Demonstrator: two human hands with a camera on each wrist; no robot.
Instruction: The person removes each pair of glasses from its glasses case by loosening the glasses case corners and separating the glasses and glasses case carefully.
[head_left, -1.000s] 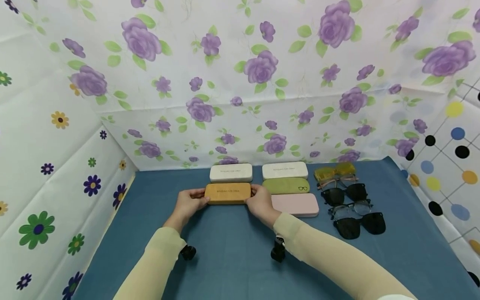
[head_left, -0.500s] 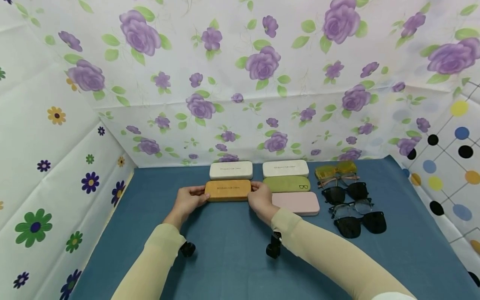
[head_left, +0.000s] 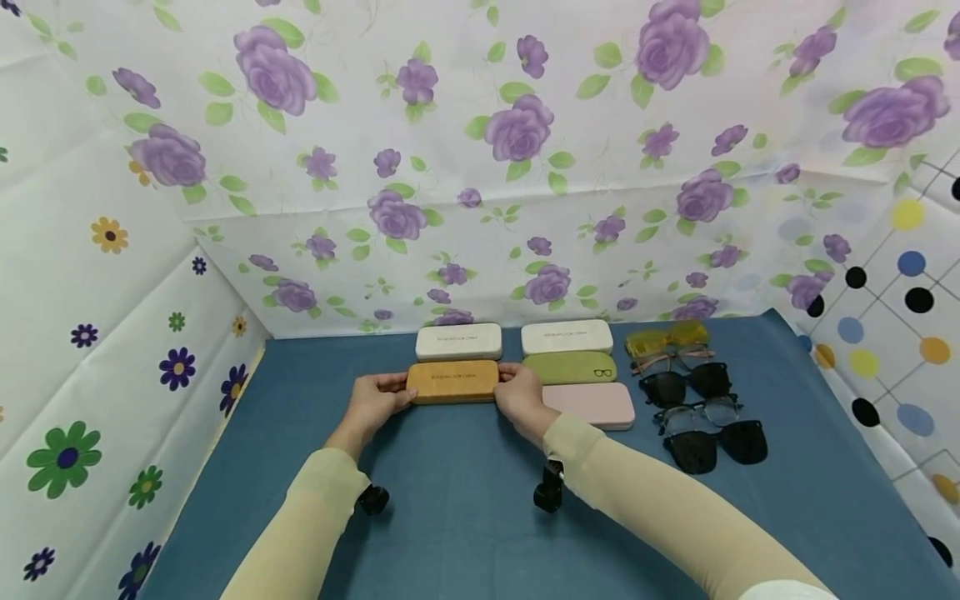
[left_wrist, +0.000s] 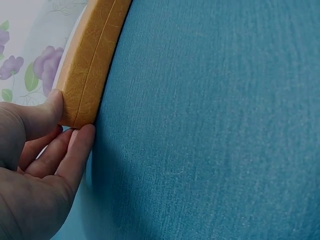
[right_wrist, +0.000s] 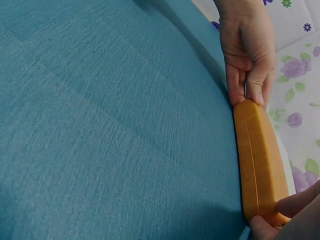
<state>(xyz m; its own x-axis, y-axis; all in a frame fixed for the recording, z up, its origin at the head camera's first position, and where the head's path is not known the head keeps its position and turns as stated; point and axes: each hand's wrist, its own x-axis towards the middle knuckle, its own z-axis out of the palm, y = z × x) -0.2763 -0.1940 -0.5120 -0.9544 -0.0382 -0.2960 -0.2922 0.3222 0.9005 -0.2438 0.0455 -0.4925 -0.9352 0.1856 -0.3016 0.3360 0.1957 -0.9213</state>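
Observation:
An orange glasses case (head_left: 453,382) lies closed on the blue cloth, directly in front of a white glasses case (head_left: 459,342). My left hand (head_left: 372,408) holds its left end, with the thumb at the upper edge and the fingertips low against the end, as the left wrist view shows. At the opposite end, my right hand (head_left: 522,402) grips the case between thumb and fingers. Both hands also appear around the orange case (right_wrist: 257,160) in the right wrist view. Beside the right hand lies a pink glasses case (head_left: 592,405), partly hidden by it.
Behind the pink case are a green glasses case (head_left: 566,367) and a second white case (head_left: 567,337). Farther right, several pairs of glasses form a column, from yellow glasses (head_left: 666,337) to black sunglasses (head_left: 716,446). A flowered sheet (head_left: 465,275) borders the table's back.

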